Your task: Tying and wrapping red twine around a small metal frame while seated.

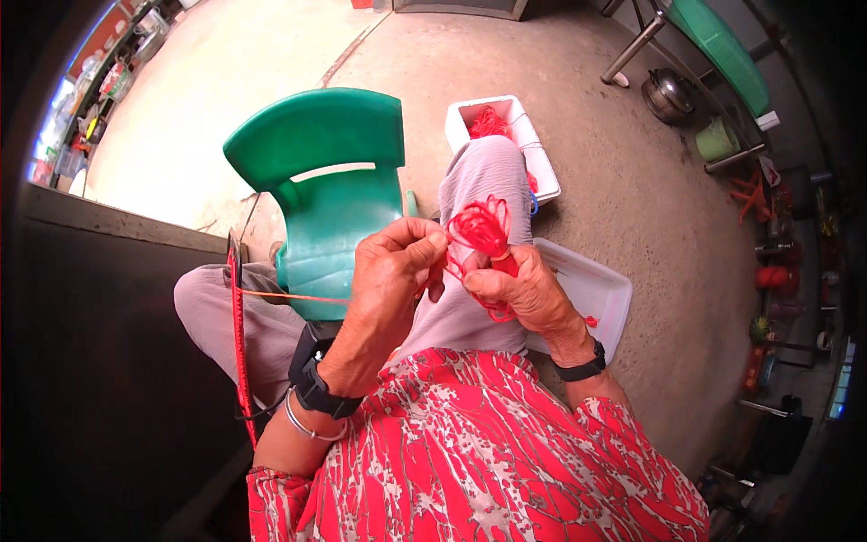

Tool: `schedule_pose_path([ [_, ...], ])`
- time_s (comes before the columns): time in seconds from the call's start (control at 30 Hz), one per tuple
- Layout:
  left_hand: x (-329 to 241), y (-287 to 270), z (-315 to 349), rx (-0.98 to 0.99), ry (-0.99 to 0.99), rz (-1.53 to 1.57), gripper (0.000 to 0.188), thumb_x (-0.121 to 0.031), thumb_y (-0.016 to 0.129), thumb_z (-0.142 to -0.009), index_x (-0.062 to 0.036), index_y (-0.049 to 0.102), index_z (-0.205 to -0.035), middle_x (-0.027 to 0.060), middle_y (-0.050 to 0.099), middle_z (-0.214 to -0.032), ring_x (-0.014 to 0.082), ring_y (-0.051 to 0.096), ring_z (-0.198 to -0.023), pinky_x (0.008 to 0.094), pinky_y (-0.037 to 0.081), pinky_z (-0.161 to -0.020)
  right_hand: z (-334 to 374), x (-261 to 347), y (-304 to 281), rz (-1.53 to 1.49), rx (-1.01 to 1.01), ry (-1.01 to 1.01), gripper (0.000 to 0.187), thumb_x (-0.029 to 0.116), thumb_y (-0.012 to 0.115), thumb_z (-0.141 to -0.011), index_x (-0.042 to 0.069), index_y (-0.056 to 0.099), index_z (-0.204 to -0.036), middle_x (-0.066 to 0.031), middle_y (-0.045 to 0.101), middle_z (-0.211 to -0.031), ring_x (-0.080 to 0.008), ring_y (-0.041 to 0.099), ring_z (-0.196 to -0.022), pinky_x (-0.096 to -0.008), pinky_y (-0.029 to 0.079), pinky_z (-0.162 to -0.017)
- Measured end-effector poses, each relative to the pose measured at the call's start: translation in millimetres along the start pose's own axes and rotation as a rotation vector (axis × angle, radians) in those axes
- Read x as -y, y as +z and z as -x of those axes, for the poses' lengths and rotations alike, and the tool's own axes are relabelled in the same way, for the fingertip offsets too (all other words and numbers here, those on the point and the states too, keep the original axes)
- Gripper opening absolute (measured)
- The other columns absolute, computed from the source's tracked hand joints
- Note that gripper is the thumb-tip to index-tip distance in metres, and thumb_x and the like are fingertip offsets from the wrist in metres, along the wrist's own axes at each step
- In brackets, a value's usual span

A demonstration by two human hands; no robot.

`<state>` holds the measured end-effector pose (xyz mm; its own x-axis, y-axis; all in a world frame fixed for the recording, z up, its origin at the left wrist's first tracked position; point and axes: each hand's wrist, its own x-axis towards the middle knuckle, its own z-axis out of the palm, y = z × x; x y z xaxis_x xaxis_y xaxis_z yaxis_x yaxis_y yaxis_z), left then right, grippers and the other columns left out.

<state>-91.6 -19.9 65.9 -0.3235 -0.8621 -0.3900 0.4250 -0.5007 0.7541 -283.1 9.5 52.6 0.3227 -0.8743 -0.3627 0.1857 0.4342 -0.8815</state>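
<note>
Over my lap, my right hand (528,294) is closed round a looped bundle of thin red cord (483,226), whose loops stick up above the fingers. My left hand (397,262) is beside it with thumb and forefinger pinched at the bundle's left edge, where a strand of the red cord runs to the fingertips. At far left a red braided band (240,348) stands along a dark panel. A thin orange string (293,296) stretches from that band towards my left forearm and passes behind it.
A green plastic chair (343,117) stands in front of me. Beside my right knee is a white box (544,172) with more red cord inside. A white tray (614,298) lies on the floor at right. A dark panel (117,343) borders my left side. A lidded pot (668,95) sits far right.
</note>
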Motion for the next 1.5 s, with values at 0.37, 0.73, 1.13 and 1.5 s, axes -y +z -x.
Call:
schedule_pose_path([
  [0.37,-8,-15,-13,-0.052,0.111,0.048,0.014,-0.015,0.062,-0.094,-0.0018,0.059,-0.091,0.0080,0.065,-0.082,0.0154,0.062,-0.072,0.0269,0.051,-0.070,-2,-7,-2,-0.132,0.024,-0.073,0.017,0.018,0.067,-0.083,0.003,0.061,-0.086,-0.0029,0.057,-0.068,-0.0072,0.048,-0.059,-0.0222,0.038,-0.058],
  [0.73,1,-3,-23,-0.147,-0.066,0.015,0.010,-0.007,0.064,-0.089,0.0010,0.059,-0.088,0.0087,0.064,-0.070,0.0136,0.058,-0.050,0.0245,0.047,-0.043,-5,-14,1,-0.180,-0.213,-0.214,0.013,0.014,0.066,-0.084,0.003,0.062,-0.088,-0.0019,0.053,-0.064,-0.0112,0.050,-0.063,-0.0304,0.046,-0.071],
  [1.13,2,8,-4,0.125,0.051,-0.241,0.010,-0.003,0.070,-0.083,0.0018,0.064,-0.089,0.0048,0.066,-0.073,0.0086,0.058,-0.061,0.0238,0.047,-0.053,-8,-13,7,-0.619,-0.103,-0.023,0.022,0.020,0.064,-0.088,0.003,0.059,-0.101,0.0063,0.045,-0.065,-0.0059,0.041,-0.058,-0.0243,0.040,-0.061],
  [1.5,-2,7,-3,0.258,0.096,-0.209,0.013,-0.016,0.068,-0.091,-0.0040,0.064,-0.089,-0.0032,0.058,-0.076,0.0052,0.047,-0.062,0.0207,0.036,-0.057,-3,-17,-3,-0.330,-0.033,-0.154,0.018,0.018,0.067,-0.086,0.003,0.061,-0.093,0.0028,0.054,-0.069,-0.0055,0.049,-0.059,-0.0220,0.041,-0.057],
])
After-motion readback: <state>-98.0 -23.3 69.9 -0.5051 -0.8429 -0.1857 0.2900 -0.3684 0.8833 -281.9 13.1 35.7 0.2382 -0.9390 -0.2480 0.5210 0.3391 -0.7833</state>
